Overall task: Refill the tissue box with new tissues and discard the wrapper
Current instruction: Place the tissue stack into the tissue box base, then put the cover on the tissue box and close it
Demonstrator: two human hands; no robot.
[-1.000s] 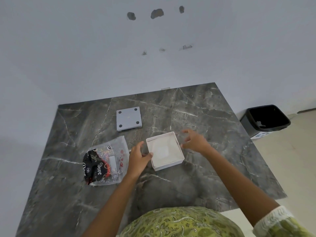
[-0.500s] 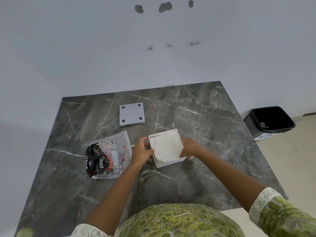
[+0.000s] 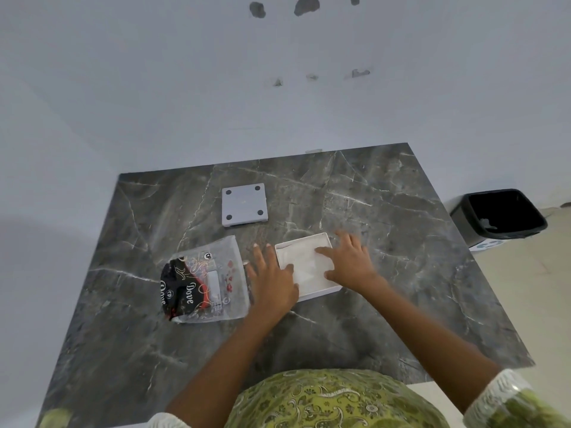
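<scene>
- The left hand [image 3: 272, 281] lay flat and spread at the near-left corner of the tissue box [image 3: 304, 264], gripping nothing; a hard push could have slid the box across the tabletop [image 3: 386, 304].
- The right hand [image 3: 349, 261] rested open on the tissues [image 3: 298, 257] inside, holding nothing; uneven pressing might have left them crumpled.
- The wrapper [image 3: 207, 285] lay just left, easily forgotten.
- The box lid [image 3: 244, 204] sat farther back.
- The bin [image 3: 500, 216] stood off the tabletop's right; a tossed wrapper could have missed.

Dark marble table [image 3: 386, 304]; pitted grey wall [image 3: 154, 88].
</scene>
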